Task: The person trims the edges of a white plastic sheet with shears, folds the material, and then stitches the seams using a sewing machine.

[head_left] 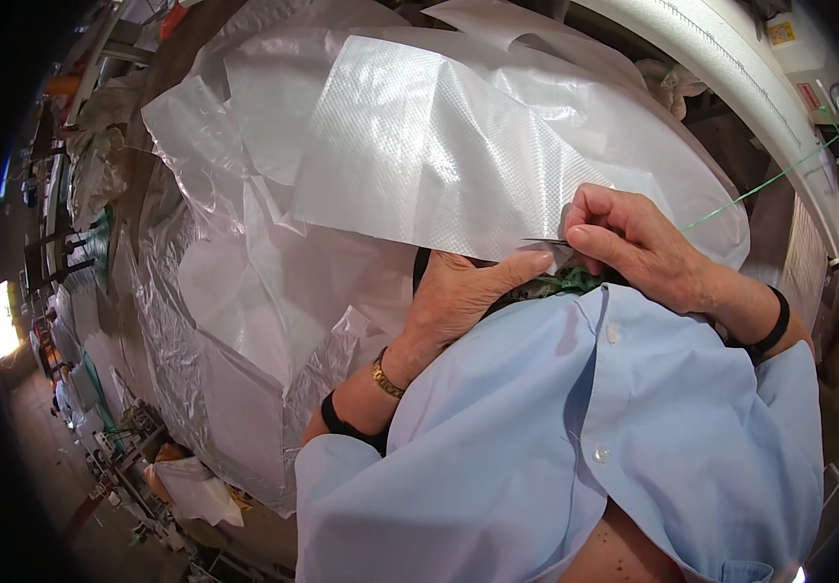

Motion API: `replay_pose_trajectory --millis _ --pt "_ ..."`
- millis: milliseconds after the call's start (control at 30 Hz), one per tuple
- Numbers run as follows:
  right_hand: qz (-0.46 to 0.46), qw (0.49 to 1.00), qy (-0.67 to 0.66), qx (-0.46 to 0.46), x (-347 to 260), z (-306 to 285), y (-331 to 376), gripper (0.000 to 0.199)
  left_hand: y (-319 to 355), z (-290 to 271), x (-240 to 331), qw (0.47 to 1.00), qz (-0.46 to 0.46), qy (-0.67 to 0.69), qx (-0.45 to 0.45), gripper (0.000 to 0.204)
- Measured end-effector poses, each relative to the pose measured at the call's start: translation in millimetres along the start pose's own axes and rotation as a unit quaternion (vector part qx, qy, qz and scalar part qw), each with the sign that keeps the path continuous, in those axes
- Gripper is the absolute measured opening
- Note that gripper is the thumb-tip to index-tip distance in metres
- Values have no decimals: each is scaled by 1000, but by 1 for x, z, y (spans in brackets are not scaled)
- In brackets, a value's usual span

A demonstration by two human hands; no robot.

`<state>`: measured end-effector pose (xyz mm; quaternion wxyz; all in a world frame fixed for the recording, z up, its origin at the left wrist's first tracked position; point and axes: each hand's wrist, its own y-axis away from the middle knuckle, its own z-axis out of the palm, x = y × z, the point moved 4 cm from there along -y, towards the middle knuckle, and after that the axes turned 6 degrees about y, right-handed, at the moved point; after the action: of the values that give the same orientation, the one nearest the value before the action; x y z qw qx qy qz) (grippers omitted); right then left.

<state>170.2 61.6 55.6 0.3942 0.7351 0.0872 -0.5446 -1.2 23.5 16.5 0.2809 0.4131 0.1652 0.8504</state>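
Observation:
A glossy white woven-plastic sheet point(390, 146) spreads out in front of me, its near edge at my waist. My left hand point(458, 291) is closed on that edge, the thumb lying on top and the fingers partly hidden beneath. Just to its right, my right hand point(633, 243) pinches a thin, dark, pointed tool point(546, 241). The tool's tip points left, over the sheet's edge near my left thumb; its exact kind is too small to make out. Below both hands, a tangle of green thread point(575, 280) lies against my light blue shirt.
More white plastic sheets point(244, 282) are heaped to the left and behind. A curved-looking white machine arm point(731, 78) stands at the far right. From it a taut green thread point(765, 187) runs down toward my right wrist. Workshop clutter point(138, 437) lines the left side.

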Motion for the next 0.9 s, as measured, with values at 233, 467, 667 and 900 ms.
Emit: replay_pose_trajectory --millis 233,467,667,900 --pt "8 1000 -20 -4 3 -1 0 22 0 -2 -2 1000 -5 -27 8 32" --pt "-1 1000 -8 -14 -2 0 -3 22 -1 0 -3 999 -3 -44 4 33" --pt "-7 1000 15 -8 -5 0 -5 22 -1 1 -3 996 -35 -79 9 34" --pt "-10 999 -42 -26 -2 0 -9 22 -2 1 -3 998 -8 -64 1 39"
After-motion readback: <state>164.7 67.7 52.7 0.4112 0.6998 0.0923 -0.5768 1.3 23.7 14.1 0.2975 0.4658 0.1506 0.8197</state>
